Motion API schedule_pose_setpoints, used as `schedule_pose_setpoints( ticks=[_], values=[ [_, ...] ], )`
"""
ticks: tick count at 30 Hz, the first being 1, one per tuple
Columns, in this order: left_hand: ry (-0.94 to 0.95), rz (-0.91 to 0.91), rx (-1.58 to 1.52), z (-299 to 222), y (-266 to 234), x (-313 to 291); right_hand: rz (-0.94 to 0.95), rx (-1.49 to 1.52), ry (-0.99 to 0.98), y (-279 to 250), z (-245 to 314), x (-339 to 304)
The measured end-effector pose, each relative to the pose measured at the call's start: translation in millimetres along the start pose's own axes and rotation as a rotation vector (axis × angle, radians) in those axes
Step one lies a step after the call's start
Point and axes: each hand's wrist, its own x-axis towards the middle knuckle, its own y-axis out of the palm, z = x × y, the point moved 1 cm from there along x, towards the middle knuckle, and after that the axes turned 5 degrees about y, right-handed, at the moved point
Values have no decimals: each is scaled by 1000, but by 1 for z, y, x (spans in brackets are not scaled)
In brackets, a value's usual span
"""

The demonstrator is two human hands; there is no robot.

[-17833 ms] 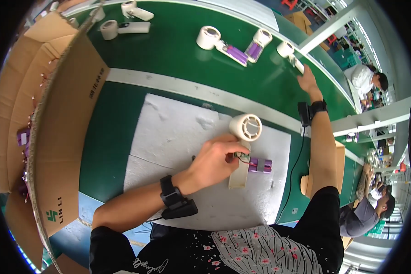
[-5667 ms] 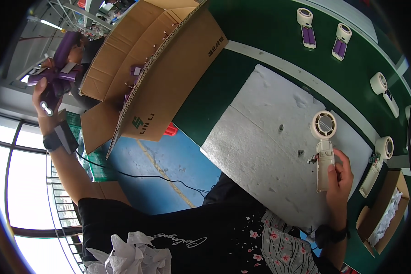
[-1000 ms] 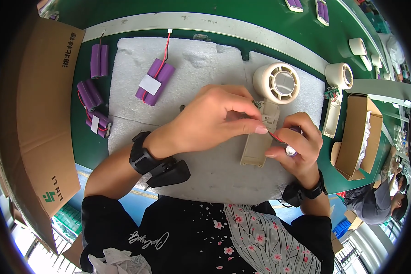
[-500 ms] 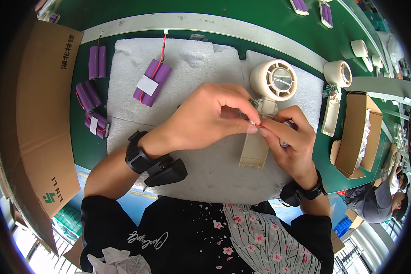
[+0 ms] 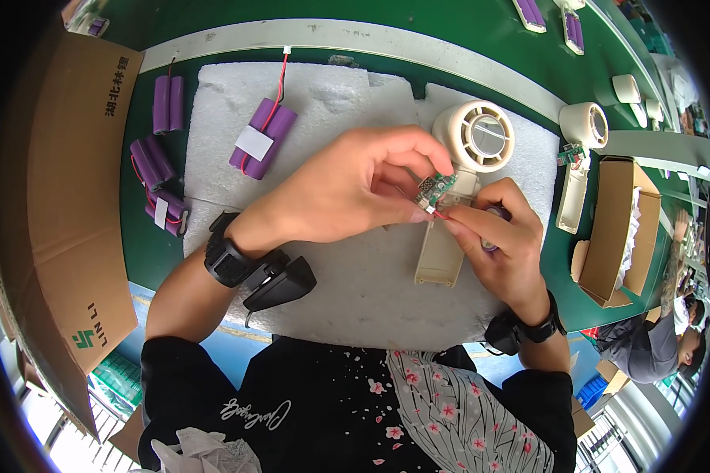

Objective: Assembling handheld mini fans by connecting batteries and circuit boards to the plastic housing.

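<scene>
My left hand holds a small green circuit board between thumb and fingers. At the board's lower edge sits a white connector with red wire running to my right hand. That hand pinches the wire, and a purple battery pack is tucked in it, mostly hidden by the fingers. Beneath both hands lies a cream handheld fan, its round head at the far side and its open handle shell toward me. A white foam mat supports the fan.
A wired purple battery pack lies on the mat's left. More purple packs rest beside a tall cardboard box. To the right are another opened fan and a small carton. A person sits far right.
My left fingers have shifted and spread, bringing the circuit board and connector into clearer view. My right hand stays almost in place. Fan parts at the upper right have moved slightly along.
</scene>
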Motion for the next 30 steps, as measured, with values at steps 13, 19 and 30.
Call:
schedule_pose_setpoints(
  ticks=[13, 19, 30],
  values=[
    [256, 13, 231, 12, -1, 0, -37, 37, 26, 1, -2, -2],
    [196, -31, 174, 13, 4, -2, -72, 24, -6, 1, -1, -2],
    [455, -86, 480, 15, 16, 1, -77, 81, -71, 2, -7, -2]
  ],
)
